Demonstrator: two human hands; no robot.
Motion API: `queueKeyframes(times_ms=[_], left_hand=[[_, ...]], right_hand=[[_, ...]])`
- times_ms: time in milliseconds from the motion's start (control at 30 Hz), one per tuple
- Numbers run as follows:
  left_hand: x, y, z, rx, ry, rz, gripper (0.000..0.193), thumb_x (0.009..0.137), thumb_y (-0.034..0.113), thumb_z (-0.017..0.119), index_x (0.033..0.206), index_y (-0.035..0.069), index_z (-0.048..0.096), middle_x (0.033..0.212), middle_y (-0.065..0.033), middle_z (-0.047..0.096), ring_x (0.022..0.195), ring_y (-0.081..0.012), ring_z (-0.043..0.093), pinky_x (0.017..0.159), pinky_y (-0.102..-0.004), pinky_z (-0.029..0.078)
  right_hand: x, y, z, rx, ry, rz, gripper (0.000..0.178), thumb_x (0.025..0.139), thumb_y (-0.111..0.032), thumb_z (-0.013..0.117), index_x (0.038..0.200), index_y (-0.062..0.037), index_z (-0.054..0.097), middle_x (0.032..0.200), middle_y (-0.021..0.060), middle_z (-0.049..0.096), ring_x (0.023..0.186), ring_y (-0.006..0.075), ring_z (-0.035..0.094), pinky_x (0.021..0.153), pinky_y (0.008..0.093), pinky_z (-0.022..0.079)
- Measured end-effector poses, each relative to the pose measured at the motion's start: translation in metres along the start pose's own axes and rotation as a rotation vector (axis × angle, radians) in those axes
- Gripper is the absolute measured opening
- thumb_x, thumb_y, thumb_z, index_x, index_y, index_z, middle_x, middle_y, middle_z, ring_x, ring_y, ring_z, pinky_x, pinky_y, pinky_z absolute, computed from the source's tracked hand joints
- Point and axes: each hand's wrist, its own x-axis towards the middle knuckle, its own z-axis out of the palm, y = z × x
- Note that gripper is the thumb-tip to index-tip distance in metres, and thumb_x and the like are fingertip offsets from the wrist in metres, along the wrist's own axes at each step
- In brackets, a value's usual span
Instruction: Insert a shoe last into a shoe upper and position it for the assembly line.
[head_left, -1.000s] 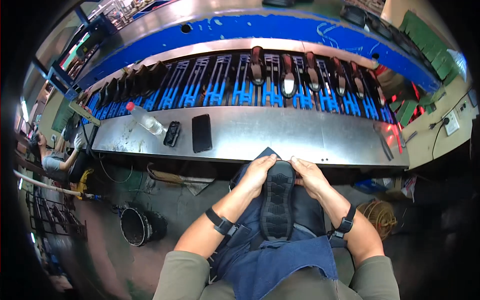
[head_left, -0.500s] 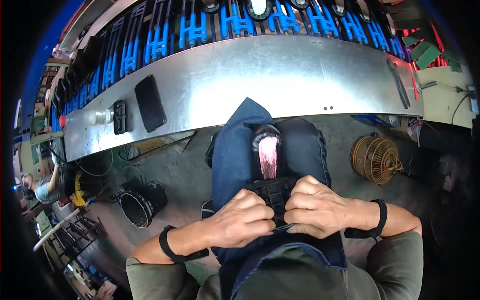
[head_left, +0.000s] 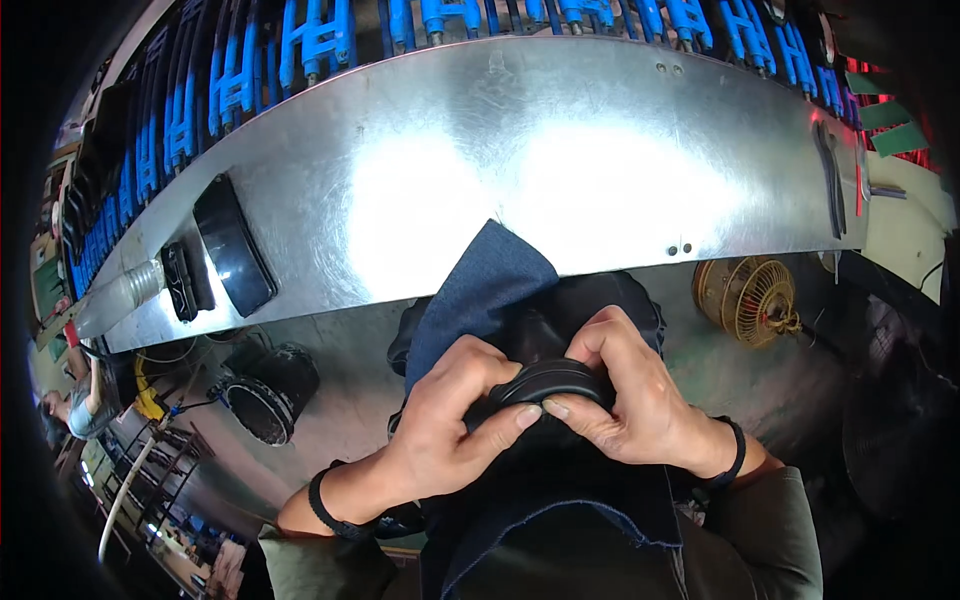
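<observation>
Over my lap, both hands grip what looks like a black shoe (head_left: 552, 382), with its rounded sole edge turned up toward me. My left hand (head_left: 450, 420) wraps its left side, the thumb pressed along the near edge. On the right side, my right hand (head_left: 640, 410) pinches it between bent fingers and thumb. The two thumb tips almost meet at the middle of the edge. Most of the shoe is dark against my lap or covered by my fingers. Dark blue denim cloth (head_left: 485, 270) lies over my left leg, its pointed corner reaching the bench.
A metal bench (head_left: 480, 120) spans ahead, bordered by blue metal racks (head_left: 320, 35). On it lie a black phone (head_left: 235, 245), a small black object (head_left: 180, 283), a clear bottle (head_left: 115, 300) and a dark long-handled tool (head_left: 830, 180). A bucket (head_left: 265, 400) and a round wire-caged object (head_left: 755, 300) flank me. A person (head_left: 75, 410) is far left.
The shoe has been turned: its pink patch and blocky dark part no longer show, and a smooth rounded edge faces up. Both hands moved up slightly, thumbs now on top. The view shifted.
</observation>
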Motion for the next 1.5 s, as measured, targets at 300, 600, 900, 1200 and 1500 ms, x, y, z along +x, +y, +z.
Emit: queueKeyframes(times_ms=[300,600,900,1200,1500], left_hand=[[-0.011,-0.019,-0.011,-0.032,0.036,0.295,0.020,0.091,0.012,0.073,0.107,0.002,0.066,0.121,-0.0123,0.066,0.105,-0.0234,0.063,0.089,-0.0346,0.050],[-0.114,0.019,0.051,-0.360,0.089,0.247,0.065,0.096,0.026,0.068,0.148,0.003,0.038,0.141,-0.0115,0.044,0.136,-0.0224,0.042,0.116,-0.0374,0.032],[-0.172,0.157,0.040,-0.207,-0.122,0.977,0.072,0.100,0.051,0.054,0.143,-0.006,0.049,0.157,-0.0224,0.035,0.147,-0.0309,0.032,0.121,-0.0433,0.021],[-0.130,0.022,0.078,-0.330,0.516,0.475,0.079,0.084,0.023,0.082,0.145,-0.003,0.038,0.136,-0.0147,0.054,0.126,-0.0238,0.054,0.111,-0.0393,0.041],[-0.111,0.012,0.081,-1.065,0.542,0.038,0.058,0.102,0.057,0.046,0.125,0.006,0.057,0.119,-0.0143,0.065,0.112,-0.0279,0.064,0.097,-0.0452,0.054]], right_hand=[[-0.008,0.011,0.012,0.416,0.022,0.020,0.044,0.089,-0.021,0.076,0.125,-0.0044,0.057,0.125,0.0131,0.054,0.119,0.0257,0.053,0.103,0.0381,0.043],[-0.104,-0.060,0.065,0.235,0.054,-0.468,0.051,0.093,-0.032,0.056,0.128,0.0044,0.060,0.138,0.0217,0.051,0.132,0.0338,0.047,0.113,0.0431,0.035],[-0.131,-0.156,0.044,0.348,0.364,-1.016,0.060,0.102,-0.048,0.049,0.145,-0.0059,0.045,0.141,0.0160,0.048,0.129,0.0297,0.047,0.114,0.0457,0.033],[-0.106,-0.080,0.095,0.025,0.345,-0.512,0.067,0.101,-0.031,0.057,0.153,0.0039,0.033,0.150,0.0267,0.045,0.141,0.0387,0.044,0.117,0.0423,0.035],[-0.176,-0.038,0.011,-0.269,0.359,-0.477,0.063,0.105,-0.048,0.042,0.139,0.0045,0.052,0.133,0.0255,0.057,0.128,0.0392,0.055,0.109,0.0435,0.043]])
